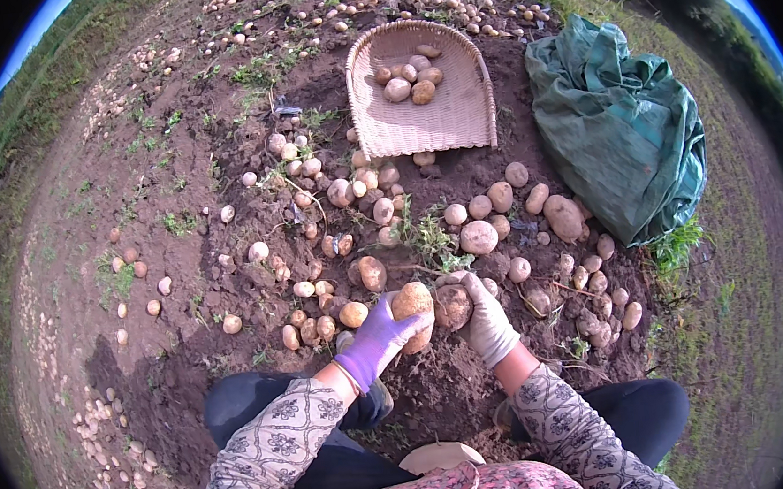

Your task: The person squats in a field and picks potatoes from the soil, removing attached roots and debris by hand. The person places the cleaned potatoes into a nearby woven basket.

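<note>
In a purple glove, my left hand (378,338) grips a yellow-brown potato (412,300). Just below it, a second potato (418,341) shows against the same hand; I cannot tell if it is held too. My right hand (487,316), in a whitish glove, is closed around a darker, soil-coated potato (453,307). Both hands are close together, low over the dug soil in front of my knees. Left of my purple glove lies a yellowish potato (353,314), and beyond the gloves rests a large pale potato (478,237).
A woven wicker scoop basket (423,128) holding several potatoes sits ahead, its flat open side towards me. To its right slumps a green woven plastic sack (624,130). Loose potatoes (500,197) and leafy weeds (430,241) are scattered across the soil. Grass (722,297) borders the right side.
</note>
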`<state>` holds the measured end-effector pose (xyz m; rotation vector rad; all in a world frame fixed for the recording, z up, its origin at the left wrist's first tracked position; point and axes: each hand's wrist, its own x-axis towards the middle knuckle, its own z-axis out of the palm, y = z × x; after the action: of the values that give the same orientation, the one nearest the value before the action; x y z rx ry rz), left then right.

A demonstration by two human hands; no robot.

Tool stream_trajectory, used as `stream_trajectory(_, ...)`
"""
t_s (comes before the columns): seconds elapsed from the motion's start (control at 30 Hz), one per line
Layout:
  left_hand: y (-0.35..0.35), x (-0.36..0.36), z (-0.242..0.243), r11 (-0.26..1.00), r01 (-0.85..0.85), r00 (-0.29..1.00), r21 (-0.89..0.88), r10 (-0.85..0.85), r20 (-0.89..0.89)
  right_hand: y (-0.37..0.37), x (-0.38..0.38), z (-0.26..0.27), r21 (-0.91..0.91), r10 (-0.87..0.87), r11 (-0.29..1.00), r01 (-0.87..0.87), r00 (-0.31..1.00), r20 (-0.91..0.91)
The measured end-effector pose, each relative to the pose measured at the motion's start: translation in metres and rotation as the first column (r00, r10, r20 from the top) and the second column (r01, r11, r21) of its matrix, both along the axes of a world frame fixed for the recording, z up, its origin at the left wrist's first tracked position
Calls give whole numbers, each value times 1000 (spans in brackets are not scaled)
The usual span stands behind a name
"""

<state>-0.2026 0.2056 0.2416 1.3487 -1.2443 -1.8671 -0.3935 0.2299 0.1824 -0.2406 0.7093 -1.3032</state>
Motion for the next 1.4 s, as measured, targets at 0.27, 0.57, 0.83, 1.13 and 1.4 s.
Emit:
stream_trajectory(0.27,-18,4,25,973,-219,973,-72,212,-94,-42,-33,-64,78,175,959,-273,351,-920)
stream_trajectory(0.57,-28,0,49,968,-248,956,-37,239,-170,-127,-84,-119,99,-84,970,-224,-684,-724)
stream_trajectory(0.83,-38,9,35,978,-202,972,-60,193,-134,-121,-105,-90,80,89,996,-40,493,-865)
stream_trajectory(1.13,-50,25,18,972,-192,852,135,233,-469,-63,-42,7,-100,192,976,-193,981,-17)
stream_trajectory(1.4,-44,39,9,940,-247,759,237,340,-555,-41,9,72,-199,305,900,-388,886,-348)
